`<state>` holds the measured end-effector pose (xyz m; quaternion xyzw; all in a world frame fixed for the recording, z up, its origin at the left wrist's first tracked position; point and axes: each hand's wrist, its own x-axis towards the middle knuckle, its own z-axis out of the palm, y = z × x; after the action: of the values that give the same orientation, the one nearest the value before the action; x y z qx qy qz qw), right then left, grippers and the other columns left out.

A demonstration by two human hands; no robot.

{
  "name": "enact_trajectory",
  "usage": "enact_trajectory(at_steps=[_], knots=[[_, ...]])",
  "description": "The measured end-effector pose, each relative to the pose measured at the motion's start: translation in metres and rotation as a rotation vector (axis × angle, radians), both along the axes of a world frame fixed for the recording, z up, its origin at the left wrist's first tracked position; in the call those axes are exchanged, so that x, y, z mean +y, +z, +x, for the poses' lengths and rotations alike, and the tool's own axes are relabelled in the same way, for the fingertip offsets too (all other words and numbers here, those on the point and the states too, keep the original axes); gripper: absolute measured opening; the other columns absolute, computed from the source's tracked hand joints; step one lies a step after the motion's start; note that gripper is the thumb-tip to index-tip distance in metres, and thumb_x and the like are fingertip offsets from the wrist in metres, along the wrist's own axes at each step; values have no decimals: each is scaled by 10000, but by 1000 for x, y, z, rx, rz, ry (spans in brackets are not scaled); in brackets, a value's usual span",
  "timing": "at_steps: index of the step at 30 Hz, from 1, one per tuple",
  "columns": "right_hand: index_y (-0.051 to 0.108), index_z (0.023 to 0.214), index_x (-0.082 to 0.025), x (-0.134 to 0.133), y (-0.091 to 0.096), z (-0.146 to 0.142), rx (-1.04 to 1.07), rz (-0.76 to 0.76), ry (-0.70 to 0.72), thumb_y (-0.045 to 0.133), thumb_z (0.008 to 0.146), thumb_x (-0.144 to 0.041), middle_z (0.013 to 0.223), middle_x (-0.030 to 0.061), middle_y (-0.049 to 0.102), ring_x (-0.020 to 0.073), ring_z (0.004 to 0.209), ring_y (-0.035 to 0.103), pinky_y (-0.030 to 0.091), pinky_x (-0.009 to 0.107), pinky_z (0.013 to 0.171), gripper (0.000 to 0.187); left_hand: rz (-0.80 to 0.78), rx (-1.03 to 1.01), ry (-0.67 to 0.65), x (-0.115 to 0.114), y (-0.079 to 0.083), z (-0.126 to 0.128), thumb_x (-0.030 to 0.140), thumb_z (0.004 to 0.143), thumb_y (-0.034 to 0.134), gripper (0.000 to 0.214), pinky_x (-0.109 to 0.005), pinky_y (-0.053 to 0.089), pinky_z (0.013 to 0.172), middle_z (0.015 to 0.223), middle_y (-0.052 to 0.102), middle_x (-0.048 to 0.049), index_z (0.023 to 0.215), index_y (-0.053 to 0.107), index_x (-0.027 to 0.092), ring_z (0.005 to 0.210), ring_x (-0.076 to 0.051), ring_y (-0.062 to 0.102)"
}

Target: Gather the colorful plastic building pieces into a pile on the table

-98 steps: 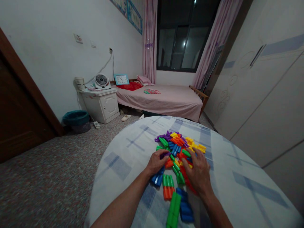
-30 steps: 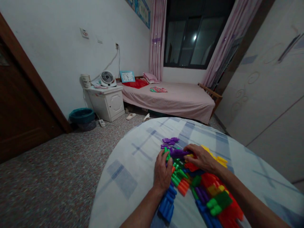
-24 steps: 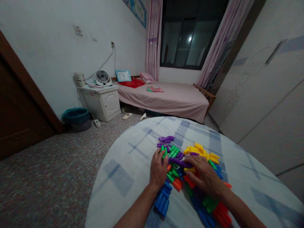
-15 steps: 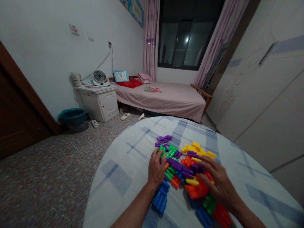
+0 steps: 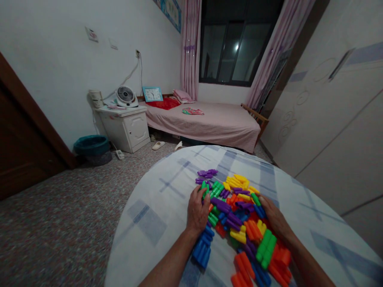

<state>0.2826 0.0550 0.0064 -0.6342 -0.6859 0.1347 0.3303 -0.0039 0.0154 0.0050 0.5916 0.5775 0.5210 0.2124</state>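
Dozens of ridged plastic blocks (image 5: 236, 217) are lying in a loose heap on the round surface (image 5: 155, 207), which is wearing a pale checked cloth. The left hand (image 5: 197, 211) is resting palm down at the heap's 9 o'clock edge, its fingers bending loosely against the blocks and clasping nothing. The right hand (image 5: 273, 219) is pressing flat against the 3 o'clock edge, fingers stretching out side by side, holding nothing either.

The blocks are pointing many ways. A blue block (image 5: 202, 249) is lying under the left wrist at the heap's 7 o'clock corner, its long axis running from 7 to 1 o'clock. A green block (image 5: 266, 245) beside the right wrist is running along nearly the same line. An orange block (image 5: 243, 269) at 6 o'clock is slanting from 11 to 5. Two purple blocks (image 5: 206, 173) at 11 o'clock, just apart from the heap, are lying crosswise, from 9 to 3.
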Motion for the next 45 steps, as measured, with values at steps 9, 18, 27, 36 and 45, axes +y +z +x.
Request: enact_trajectory(at_steps=[9,18,27,36,45], knots=[[564,1178,-215,-21,46,-70,282,-96,231,481,801,-563,1259,94,554,254,1184,496,353,442,1046,520,10,10,-3,-1,0,0,366,928,393,366,-380,326,1093,1293,511,-103,1156,598,165,1241,-195,435],[559,1189,-257,-19,75,-113,215,-5,449,435,875,-491,1286,56,539,215,1229,457,331,416,1068,410,3,-18,-21,1,2,-1,363,939,363,377,-372,313,1103,1300,507,-89,1184,584,180,1246,-184,427],[583,1180,-187,98,31,-55,-56,-131,-67,388,807,-582,1324,142,496,333,1303,350,251,559,1058,577,10,-32,-21,0,2,-1,367,938,372,364,-376,320,1103,1305,506,-82,1170,593,194,1245,-185,432],[643,943,-186,86,33,-68,-36,-179,207,479,773,-544,993,81,659,217,905,611,460,349,839,429,27,-38,-7,1,2,0,364,949,342,371,-371,329,1099,1286,526,-71,1161,604,208,1233,-178,447],[593,1051,-204,14,66,-89,-40,-96,366,471,821,-497,1029,55,627,208,941,584,461,349,829,392,13,-26,-19,-1,6,-1,380,953,305,409,-373,322,1100,1274,530,-86,1136,612,183,1230,-178,445]])
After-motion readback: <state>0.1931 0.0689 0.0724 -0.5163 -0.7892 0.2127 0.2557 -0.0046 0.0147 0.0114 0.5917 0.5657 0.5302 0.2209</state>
